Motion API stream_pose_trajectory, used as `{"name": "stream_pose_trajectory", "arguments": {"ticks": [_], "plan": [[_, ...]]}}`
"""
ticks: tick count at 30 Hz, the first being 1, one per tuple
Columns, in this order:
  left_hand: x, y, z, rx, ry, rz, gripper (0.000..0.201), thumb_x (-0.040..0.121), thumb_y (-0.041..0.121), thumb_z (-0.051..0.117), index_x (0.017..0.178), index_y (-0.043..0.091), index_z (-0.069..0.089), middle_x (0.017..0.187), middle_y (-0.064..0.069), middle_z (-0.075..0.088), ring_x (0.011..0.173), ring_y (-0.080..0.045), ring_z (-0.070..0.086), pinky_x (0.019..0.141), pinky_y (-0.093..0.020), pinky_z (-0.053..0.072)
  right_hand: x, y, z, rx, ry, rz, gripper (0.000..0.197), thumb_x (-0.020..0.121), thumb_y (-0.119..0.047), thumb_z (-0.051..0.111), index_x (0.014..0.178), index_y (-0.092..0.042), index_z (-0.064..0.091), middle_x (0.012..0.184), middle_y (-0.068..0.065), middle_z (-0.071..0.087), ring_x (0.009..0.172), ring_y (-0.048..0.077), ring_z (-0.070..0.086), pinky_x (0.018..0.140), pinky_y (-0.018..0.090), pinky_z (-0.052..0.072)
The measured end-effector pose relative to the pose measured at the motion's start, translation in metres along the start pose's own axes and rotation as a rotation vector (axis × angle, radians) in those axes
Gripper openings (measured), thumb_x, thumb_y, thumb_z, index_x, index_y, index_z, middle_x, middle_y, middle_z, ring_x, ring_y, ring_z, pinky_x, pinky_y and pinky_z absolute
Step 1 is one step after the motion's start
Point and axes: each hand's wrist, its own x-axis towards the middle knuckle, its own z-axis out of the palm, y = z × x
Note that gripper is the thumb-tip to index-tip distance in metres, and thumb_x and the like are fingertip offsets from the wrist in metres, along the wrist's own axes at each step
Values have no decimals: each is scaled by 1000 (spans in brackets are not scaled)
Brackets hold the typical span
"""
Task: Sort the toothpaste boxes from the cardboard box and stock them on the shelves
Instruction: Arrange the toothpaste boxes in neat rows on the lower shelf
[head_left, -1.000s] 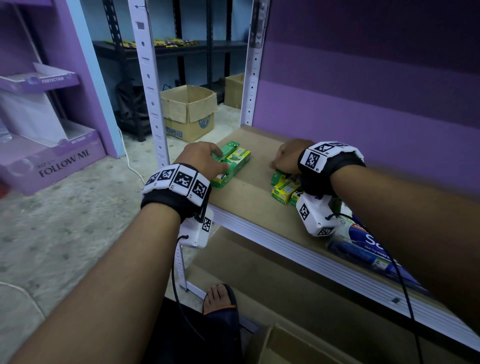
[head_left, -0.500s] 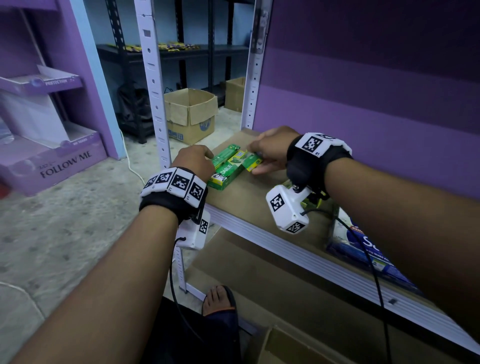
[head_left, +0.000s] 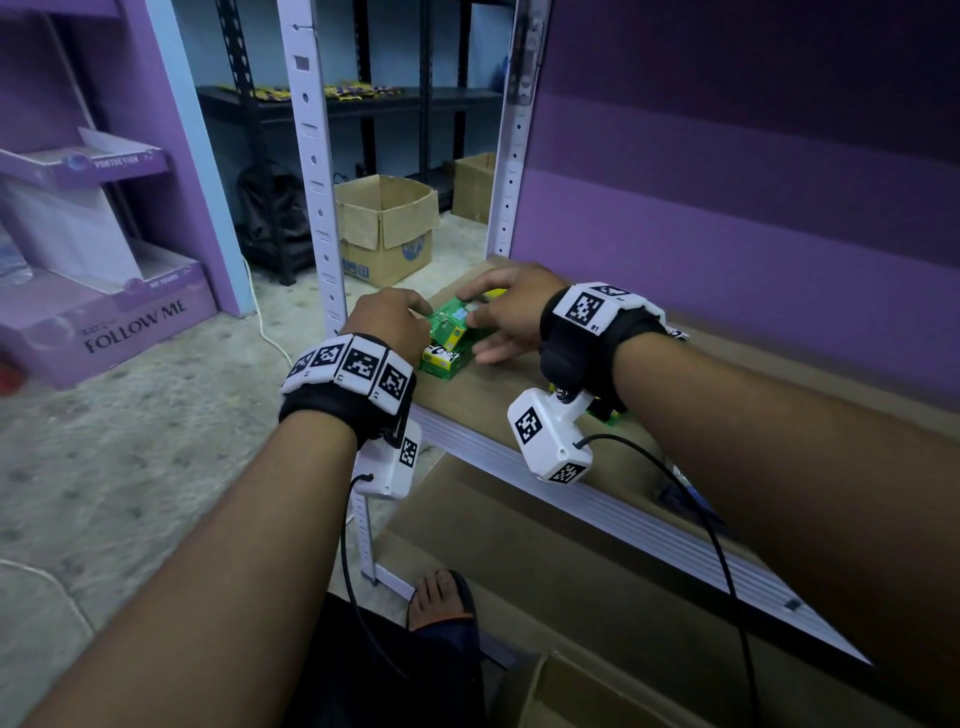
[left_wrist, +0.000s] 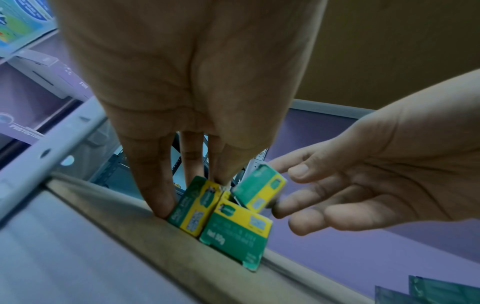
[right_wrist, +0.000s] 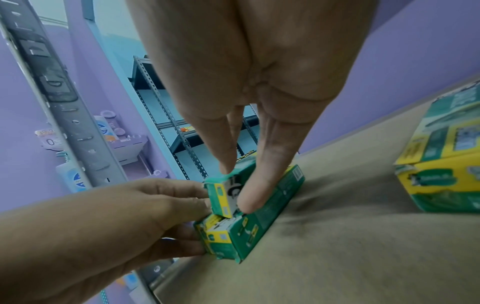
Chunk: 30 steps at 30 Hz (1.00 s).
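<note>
Fingers (right_wrist: 249, 193) of the right hand (head_left: 511, 312) pinch the top box (left_wrist: 258, 190), thumb down one side and a finger on the other, holding it tilted just above the two boxes (left_wrist: 221, 216) already lying side by side on the shelf (head_left: 498, 400). Over on the other side, the left hand (head_left: 387, 322) has its fingers (left_wrist: 155, 185) straight and close together, tips pressed against the outer side and near ends of that lower pair, bracing them at the shelf's left end, close to the front lip.

Now the danger. That top box is coming in crooked, one corner low; if it lands on the seam at an angle, I'd expect it to wedge the pair apart or slide off to one side. The lower boxes sit close to the edge, with only floor beyond, so a nudge towards the front could tip one over the lip. And should the left hand let go early, the little stack may skew. More boxes (right_wrist: 441, 174) wait further along the shelf, well apart from the action.
</note>
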Motion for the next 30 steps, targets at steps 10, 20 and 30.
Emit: {"name": "stream_pose_trajectory", "arguments": {"ticks": [10, 20, 30], "plan": [[1, 7, 1, -29, 64, -13, 29, 97, 24, 46, 114, 23, 70, 124, -11, 63, 107, -29, 60, 84, -31, 47, 0, 3, -6, -25, -34, 10, 30, 95, 3, 51, 90, -22, 66, 104, 16, 62, 58, 23, 65, 50, 35, 60], [-5, 12, 2, -52, 35, 9, 21, 94, 38, 56, 102, 27, 72, 109, -2, 70, 95, -19, 58, 77, -23, 40, 6, 10, -8, 4, 66, 99, 31, 97, -15, 52, 127, -12, 57, 91, 15, 60, 58, 29, 68, 57, 45, 61], [-3, 3, 1, -164, -59, 5, 27, 83, 49, 71, 96, 25, 73, 103, 4, 70, 97, -15, 63, 80, -24, 47, 14, 21, -6, -4, 116, 136, 32, 85, -26, 75, 99, -2, 58, 85, 20, 68, 61, 33, 72, 60, 51, 60]]}}
